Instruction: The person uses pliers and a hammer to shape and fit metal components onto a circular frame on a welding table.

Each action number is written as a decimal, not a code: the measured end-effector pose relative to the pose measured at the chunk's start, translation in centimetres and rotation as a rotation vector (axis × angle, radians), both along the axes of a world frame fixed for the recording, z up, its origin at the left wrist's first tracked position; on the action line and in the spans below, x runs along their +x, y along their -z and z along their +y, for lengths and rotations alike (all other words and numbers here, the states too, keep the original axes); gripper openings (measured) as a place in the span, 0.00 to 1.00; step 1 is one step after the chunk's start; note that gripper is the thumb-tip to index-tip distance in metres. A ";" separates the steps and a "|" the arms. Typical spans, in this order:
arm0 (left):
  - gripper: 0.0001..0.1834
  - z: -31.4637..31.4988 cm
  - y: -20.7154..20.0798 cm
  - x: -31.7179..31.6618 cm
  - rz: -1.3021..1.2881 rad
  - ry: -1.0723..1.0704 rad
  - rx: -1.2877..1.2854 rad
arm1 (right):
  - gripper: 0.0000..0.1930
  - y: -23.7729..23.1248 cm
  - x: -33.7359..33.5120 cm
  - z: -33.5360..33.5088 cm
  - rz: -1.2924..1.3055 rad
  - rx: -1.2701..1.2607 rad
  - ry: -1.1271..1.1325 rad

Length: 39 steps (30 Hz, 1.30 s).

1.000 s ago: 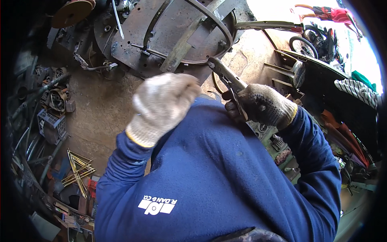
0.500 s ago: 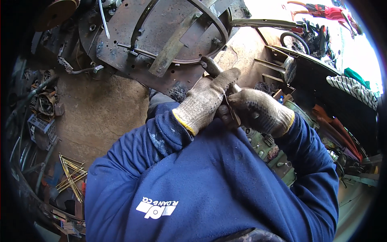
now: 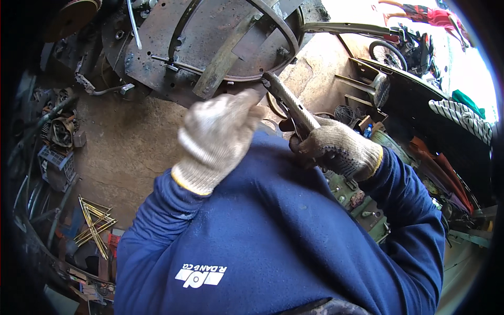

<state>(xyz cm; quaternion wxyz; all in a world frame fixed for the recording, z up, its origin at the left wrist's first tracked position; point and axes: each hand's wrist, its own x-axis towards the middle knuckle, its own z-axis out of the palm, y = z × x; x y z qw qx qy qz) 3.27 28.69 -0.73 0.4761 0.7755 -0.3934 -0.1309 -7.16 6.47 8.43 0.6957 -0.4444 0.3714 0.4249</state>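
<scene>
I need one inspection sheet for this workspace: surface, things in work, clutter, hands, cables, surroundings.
Surface: dark metal plate with holes; on it, a curved metal hoop crossed by a flat bar.
Things in work: long metal piece, one end pointing toward the plate.
Clutter: loose pile of yellowish rods and a grey crate, both at left.
Hands: both gloved; right hand closed on the metal piece; left hand blurred, fingers bent, contents unclear.
Cables: none clearly made out.
Surroundings: stool, motorcycle, striped cloth and another person, all at right.
</scene>
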 end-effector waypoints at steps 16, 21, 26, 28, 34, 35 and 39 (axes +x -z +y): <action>0.19 -0.8 -0.7 5.0 -0.777 0.088 0.165 | 0.17 0.5 0.2 -1.5 -0.512 -0.092 -0.421; 0.13 2.8 -1.4 6.9 -0.545 -0.179 0.390 | 0.16 1.3 0.0 -2.1 -0.696 -0.107 -0.479; 0.07 2.3 -0.4 7.3 -0.400 -0.193 0.624 | 0.14 1.3 -0.1 -2.1 -0.195 0.034 -0.244; 0.09 2.1 -0.5 8.2 -0.384 -0.174 0.635 | 0.13 1.5 0.0 -2.4 0.081 0.210 0.020; 0.13 2.0 0.2 8.8 -0.372 -0.109 0.697 | 0.14 1.5 -0.2 -2.4 -0.196 0.105 -0.188; 0.12 1.9 0.6 8.5 -0.395 -0.110 0.723 | 0.14 1.7 -0.2 -2.3 -0.200 0.139 -0.156; 0.11 2.2 1.4 8.2 -0.411 -0.099 0.688 | 0.13 1.7 0.8 -1.5 0.052 0.434 0.175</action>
